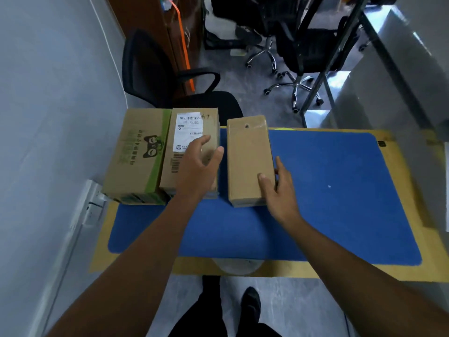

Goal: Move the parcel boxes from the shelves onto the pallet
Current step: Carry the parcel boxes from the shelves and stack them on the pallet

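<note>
Head view: three parcels are sitting along the far edge of the blue-topped pallet (340,203): a green-printed box (138,156), a labelled box (189,132) touching it, and a plain box (247,156) just beside. The left hand (198,166) is hovering over the labelled box, grip spread. The right hand (281,190) is laying straight fingers against the plain box's side, thumb on top. A careless nudge is likely risking a skewed box or one tipped off the far edge.

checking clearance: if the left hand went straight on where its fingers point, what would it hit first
Probably the top of the labelled box, right under the left hand; height above it is unclear.
</note>
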